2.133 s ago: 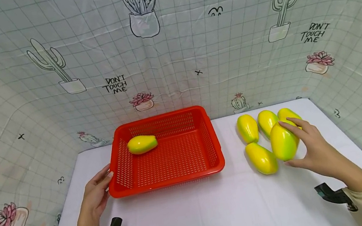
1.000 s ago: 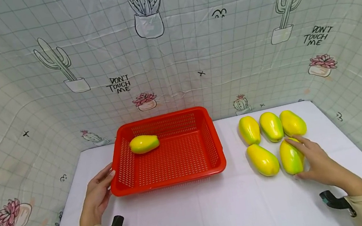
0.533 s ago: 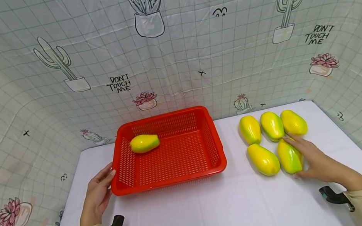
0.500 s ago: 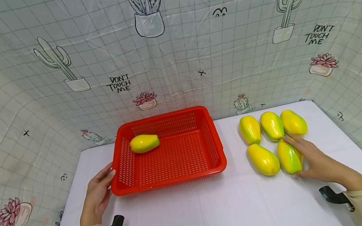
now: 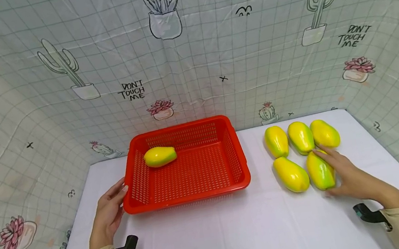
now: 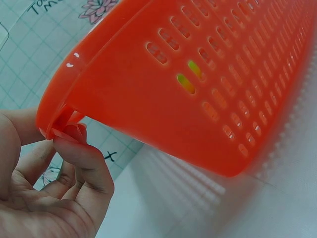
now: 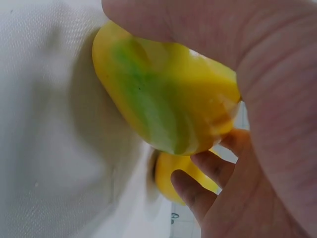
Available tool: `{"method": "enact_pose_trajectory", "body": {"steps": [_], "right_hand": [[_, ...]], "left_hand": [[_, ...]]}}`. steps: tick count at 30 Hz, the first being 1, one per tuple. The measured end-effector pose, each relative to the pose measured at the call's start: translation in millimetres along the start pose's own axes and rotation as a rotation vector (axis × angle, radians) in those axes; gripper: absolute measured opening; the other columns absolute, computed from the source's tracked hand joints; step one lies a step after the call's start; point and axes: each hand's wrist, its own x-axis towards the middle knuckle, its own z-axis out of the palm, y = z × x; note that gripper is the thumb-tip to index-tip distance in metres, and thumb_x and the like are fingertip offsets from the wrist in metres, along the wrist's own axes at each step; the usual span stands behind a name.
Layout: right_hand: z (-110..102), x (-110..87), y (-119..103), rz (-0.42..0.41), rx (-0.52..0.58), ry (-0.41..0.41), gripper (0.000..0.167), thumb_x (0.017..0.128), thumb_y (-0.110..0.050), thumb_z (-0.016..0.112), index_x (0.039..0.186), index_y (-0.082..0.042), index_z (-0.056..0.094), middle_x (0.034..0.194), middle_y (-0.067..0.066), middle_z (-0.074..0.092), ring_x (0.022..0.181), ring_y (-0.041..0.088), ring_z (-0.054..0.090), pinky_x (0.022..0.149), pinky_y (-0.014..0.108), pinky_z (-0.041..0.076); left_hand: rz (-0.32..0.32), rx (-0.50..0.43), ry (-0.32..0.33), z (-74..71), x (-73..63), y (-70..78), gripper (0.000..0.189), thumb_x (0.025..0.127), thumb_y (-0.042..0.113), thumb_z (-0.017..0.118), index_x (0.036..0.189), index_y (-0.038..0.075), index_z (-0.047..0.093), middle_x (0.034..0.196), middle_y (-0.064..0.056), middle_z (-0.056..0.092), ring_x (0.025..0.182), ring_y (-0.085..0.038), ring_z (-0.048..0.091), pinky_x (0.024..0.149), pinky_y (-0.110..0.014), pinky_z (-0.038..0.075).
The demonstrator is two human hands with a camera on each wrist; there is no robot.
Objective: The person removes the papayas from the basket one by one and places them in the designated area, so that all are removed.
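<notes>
My left hand (image 5: 107,213) pinches the left rim of a red plastic basket (image 5: 188,201); the left wrist view shows thumb and fingers around the rim (image 6: 52,116). One yellow-green papaya (image 5: 160,156) lies inside, near the basket's back left corner. On the right, my right hand (image 5: 348,177) curls around another papaya (image 5: 320,170) at the front of a group on the white table. In the right wrist view, the thumb crosses one side of this papaya (image 7: 158,99), with fingertips at its opposite side. Part of its surface is hidden by the hand.
Beside the held papaya lies a papaya (image 5: 291,174), and behind them stand a left papaya (image 5: 276,141), a middle papaya (image 5: 301,137) and a right papaya (image 5: 325,133). A patterned cloth backdrop (image 5: 197,56) rises behind the white table (image 5: 216,238).
My right hand has lowered the papaya from above the group onto the table at the front right, then shifted it slightly left towards its neighbour. My left hand keeps its grip on the basket.
</notes>
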Motion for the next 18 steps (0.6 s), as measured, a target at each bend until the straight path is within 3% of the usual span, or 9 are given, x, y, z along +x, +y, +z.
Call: {"method": "enact_pose_trajectory", "body": {"steps": [12,13,15,18], "right_hand": [[-2.3,3.3,1.4,0.011,-0.022,0.013,0.122,0.061,-0.003,0.101,0.161,0.004,0.030,0.156,0.037,0.027,0.135,0.062,0.033,0.099,0.082,0.036],[-1.8,2.7,2.4,-0.003,-0.029,0.024,0.121,0.061,-0.003,0.101,0.160,0.004,0.031,0.157,0.036,0.028,0.134,0.062,0.034,0.109,0.078,0.034],[-0.7,1.7,4.1,-0.032,-0.041,0.045,0.120,0.061,-0.002,0.101,0.160,0.005,0.032,0.157,0.035,0.030,0.134,0.061,0.036,0.126,0.057,0.027],[-0.2,0.5,6.4,-0.053,-0.050,0.057,0.120,0.062,-0.002,0.100,0.161,0.004,0.032,0.159,0.035,0.031,0.135,0.060,0.036,0.124,0.025,0.011]], "left_hand": [[0.008,-0.007,0.001,0.8,-0.8,2.0,0.060,0.112,0.022,0.053,0.168,0.015,0.032,0.150,-0.004,0.045,0.112,-0.005,0.061,0.092,-0.018,0.056],[0.009,-0.006,0.001,0.8,-1.1,2.0,0.060,0.112,0.022,0.053,0.168,0.015,0.032,0.150,-0.004,0.046,0.113,-0.005,0.061,0.092,-0.018,0.056],[0.009,-0.007,0.003,0.9,-1.5,2.1,0.060,0.112,0.022,0.053,0.168,0.015,0.032,0.148,-0.003,0.047,0.114,-0.006,0.061,0.092,-0.018,0.057],[0.007,-0.010,0.003,0.5,-1.7,2.1,0.060,0.112,0.022,0.053,0.168,0.015,0.032,0.146,-0.001,0.047,0.115,-0.006,0.060,0.092,-0.017,0.057]]}}
